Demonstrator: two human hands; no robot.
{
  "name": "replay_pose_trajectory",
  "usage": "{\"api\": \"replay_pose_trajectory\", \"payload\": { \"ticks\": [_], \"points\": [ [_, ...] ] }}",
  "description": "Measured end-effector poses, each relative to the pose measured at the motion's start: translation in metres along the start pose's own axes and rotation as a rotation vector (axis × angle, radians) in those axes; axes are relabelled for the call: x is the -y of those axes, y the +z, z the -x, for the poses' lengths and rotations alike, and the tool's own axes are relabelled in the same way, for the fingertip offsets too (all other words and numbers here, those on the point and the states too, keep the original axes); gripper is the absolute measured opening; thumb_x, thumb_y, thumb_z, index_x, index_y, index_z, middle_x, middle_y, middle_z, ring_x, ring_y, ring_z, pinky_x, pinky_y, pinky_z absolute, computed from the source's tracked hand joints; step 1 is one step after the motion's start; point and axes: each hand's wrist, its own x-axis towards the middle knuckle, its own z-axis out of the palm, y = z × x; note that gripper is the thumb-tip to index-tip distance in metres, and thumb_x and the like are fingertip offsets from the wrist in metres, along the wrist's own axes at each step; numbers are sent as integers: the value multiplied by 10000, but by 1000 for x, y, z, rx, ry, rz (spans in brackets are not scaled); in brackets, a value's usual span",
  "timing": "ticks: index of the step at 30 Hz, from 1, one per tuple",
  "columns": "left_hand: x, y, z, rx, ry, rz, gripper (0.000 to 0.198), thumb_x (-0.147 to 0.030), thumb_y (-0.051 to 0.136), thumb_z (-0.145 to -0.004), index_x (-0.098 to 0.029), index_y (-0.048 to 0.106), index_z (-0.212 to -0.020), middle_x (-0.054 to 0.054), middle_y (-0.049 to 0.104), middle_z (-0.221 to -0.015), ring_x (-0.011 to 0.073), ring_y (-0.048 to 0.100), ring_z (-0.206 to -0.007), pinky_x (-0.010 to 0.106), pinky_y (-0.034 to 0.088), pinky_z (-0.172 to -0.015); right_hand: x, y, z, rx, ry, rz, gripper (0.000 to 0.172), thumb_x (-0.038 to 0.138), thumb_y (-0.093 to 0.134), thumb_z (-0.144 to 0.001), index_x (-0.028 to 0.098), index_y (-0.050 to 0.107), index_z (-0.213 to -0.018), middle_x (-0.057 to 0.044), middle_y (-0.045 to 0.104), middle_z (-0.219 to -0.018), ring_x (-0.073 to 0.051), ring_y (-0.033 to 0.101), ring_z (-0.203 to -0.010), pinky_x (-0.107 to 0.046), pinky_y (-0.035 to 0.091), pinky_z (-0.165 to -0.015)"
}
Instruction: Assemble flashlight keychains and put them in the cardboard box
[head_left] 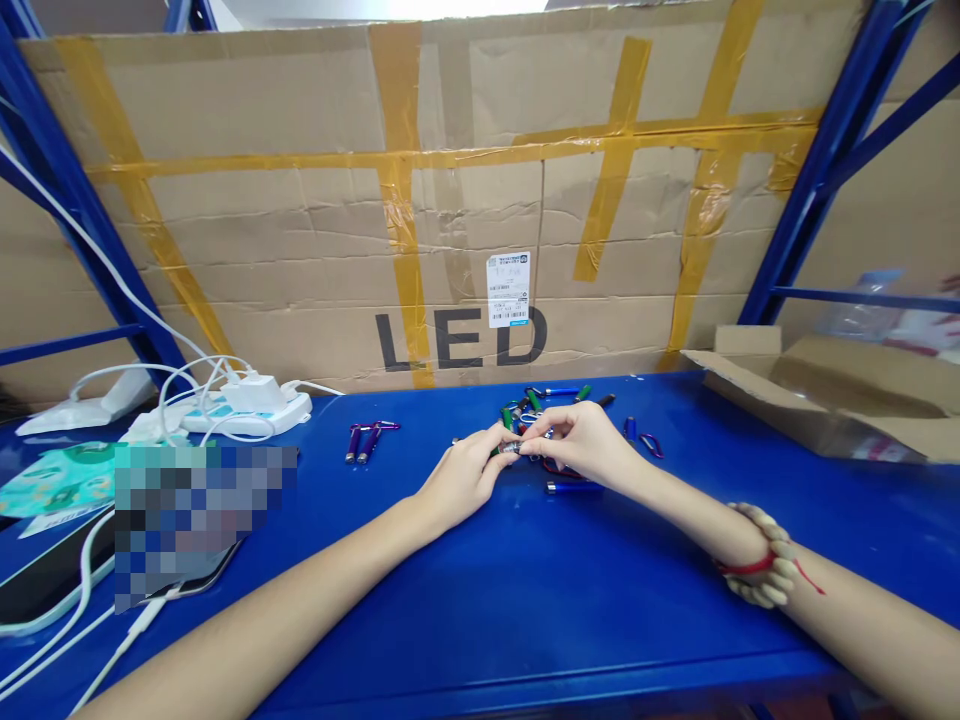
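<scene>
Head cam: L hand pinches small cylinder btwn thumb & fingers; R hand pinches its 3 o'clock end, fingertips together. Long axis approx 9-to-3, near level, silvery part twd 3. It's near tube pile, 7 o'clock side; can't tell front end.

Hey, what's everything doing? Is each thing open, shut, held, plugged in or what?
Left hand, holding a small tube
Right hand, pinching the small tube
Purple mini flashlights, lying on the table
Cardboard box on the right, open
White charger, plugged into the power strip
Big LED cardboard, upright and taped
Beaded bracelet, worn on the right wrist
</scene>
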Motion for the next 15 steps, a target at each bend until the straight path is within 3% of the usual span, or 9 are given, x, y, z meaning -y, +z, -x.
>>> {"api": "replay_pose_trajectory", "payload": {
  "ticks": [7, 15],
  "points": [
    [0, 1, 0, -79, 56, -128, 153, -216, 407, -893, -197, 533, -978, 42, 632, -920, 179, 580, -866, 295, 438, -780, 4, 1, 1, 13, 35, -47, 310, 457, 701, -610, 151, 686, -658, 2, 548, -427, -106, 481, -368, -216, 333, -372],
    [2, 2, -1, -91, 101, -143, 146, -180, 425, -883, -190, 551, -957, 46, 629, -911, 179, 578, -852, 293, 443, -759, -2, 0, -1, 28, 7, -89, 287, 432, 722, -584, 155, 693, -654, 9, 550, -434, -97, 480, -373, -216, 358, -385]
  ]
}}
